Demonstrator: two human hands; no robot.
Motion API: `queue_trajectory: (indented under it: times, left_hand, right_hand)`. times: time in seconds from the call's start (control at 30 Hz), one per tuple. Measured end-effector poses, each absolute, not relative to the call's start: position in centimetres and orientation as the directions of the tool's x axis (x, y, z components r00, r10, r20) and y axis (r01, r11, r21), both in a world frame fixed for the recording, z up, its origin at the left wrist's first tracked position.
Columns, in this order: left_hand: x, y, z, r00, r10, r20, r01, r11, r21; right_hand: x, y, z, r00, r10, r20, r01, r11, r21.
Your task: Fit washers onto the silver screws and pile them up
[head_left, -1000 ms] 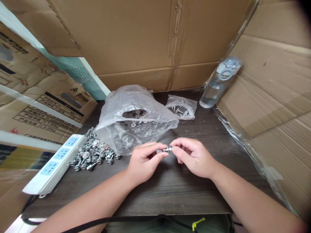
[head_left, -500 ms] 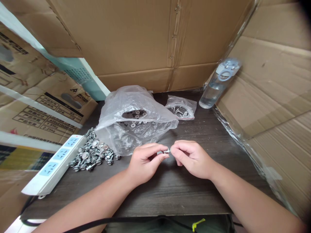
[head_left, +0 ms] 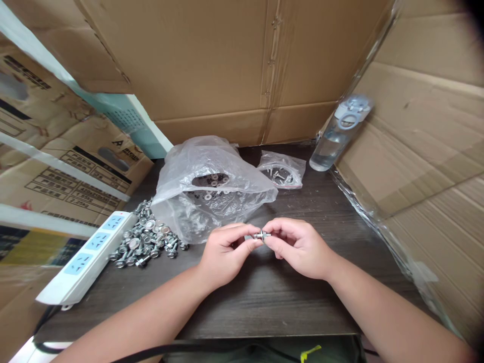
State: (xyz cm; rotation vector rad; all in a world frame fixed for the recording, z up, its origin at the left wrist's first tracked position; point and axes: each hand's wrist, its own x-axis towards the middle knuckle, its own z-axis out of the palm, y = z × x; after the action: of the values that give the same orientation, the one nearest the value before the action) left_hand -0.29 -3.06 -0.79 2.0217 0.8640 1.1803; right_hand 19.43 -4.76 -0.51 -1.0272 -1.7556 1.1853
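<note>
In front of me, over the dark tabletop, my left hand [head_left: 226, 252] pinches a small silver bolt [head_left: 257, 236] between thumb and forefinger. The bolt lies sideways, its tip pointing toward my right hand [head_left: 298, 247]. A thin washer [head_left: 262, 235] sits edge-on around the bolt's shank, and the thumb and forefinger of my right hand close on it. The other fingers of that hand are curled under. To the left, a pile of flanged bolts [head_left: 145, 239] lies on the table. A translucent plastic bag [head_left: 212, 166] holding loose washers [head_left: 214, 184] opens toward me behind my hands.
A small clear bag of screws [head_left: 282, 174] lies at the back. Right of it a water bottle [head_left: 335, 138] leans at the cardboard wall [head_left: 427, 166]. A white power strip [head_left: 86, 257] runs along the left, and a black cable [head_left: 166, 349] crosses the front edge.
The right fingers have opened slightly and shifted, so the washer and the bolt's tip now show between the hands. The left hand keeps its pinch on the bolt.
</note>
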Motion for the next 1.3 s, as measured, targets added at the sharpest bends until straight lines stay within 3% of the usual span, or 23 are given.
queue_trajectory:
  times: [0.2, 0.43, 0.6, 0.83, 1.03, 1.17, 1.3]
  left_hand:
    - [-0.25, -3.08, -1.16, 0.407, 0.713, 0.571, 0.209, -0.682, 0.701]
    - [-0.41, -3.1, -0.98, 0.329, 0.84, 0.431, 0.22, -0.512, 0.83]
    - [-0.37, -3.1, -0.85, 0.362, 0.828, 0.428, 0.204, -0.519, 0.83]
    - [-0.26, -3.02, -0.95, 0.392, 0.748, 0.535, 0.21, -0.639, 0.74]
    - [-0.4, -2.97, -1.05, 0.358, 0.82, 0.447, 0.215, -0.538, 0.815]
    - [-0.4, -3.03, -0.99, 0.348, 0.853, 0.389, 0.182, -0.469, 0.864]
    - [-0.3, -3.1, -0.82, 0.372, 0.847, 0.38, 0.205, -0.474, 0.856]
  right_hand:
    - [19.59, -4.71, -0.06, -0.404, 0.906, 0.127, 0.356, 0.284, -0.891]
    - [19.53, -5.09, -0.35, -0.384, 0.916, 0.115, 0.121, 0.174, -0.977]
    - [19.42, -4.9, -0.69, -0.372, 0.913, 0.17, 0.172, 0.247, -0.954]
    - [19.44, -4.64, 0.07, -0.416, 0.884, 0.211, 0.327, 0.362, -0.873]
    - [19.53, -4.87, -0.3, -0.347, 0.93, 0.125, 0.168, 0.193, -0.967]
    - [19.48, -4.94, -0.77, -0.37, 0.91, 0.185, 0.102, 0.238, -0.966]
    - [19.36, -4.91, -0.78, -0.366, 0.908, 0.205, 0.158, 0.277, -0.948]
